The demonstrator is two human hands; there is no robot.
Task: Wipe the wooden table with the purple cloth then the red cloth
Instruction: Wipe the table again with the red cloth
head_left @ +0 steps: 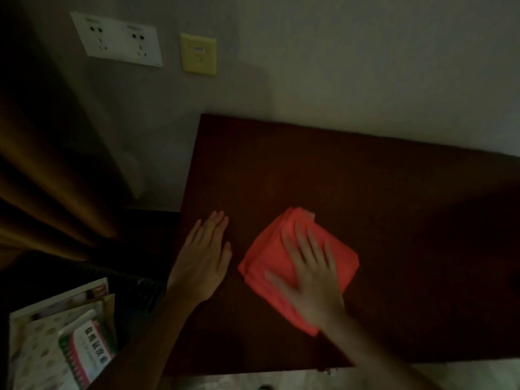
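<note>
A folded red cloth [270, 257] lies on the dark wooden table [365, 192], a little left of the table's middle. My right hand [312, 274] presses flat on top of the cloth with the fingers spread; it looks blurred. My left hand [204, 257] rests flat on the bare wood just left of the cloth, near the table's left edge, holding nothing. No purple cloth is in view.
The table stands against a grey wall with two white sockets [118, 38] and a yellow plate [198, 53]. A brown curtain [47, 178] hangs at left. A box with a book and packets [64, 342] sits at the lower left, beside the table.
</note>
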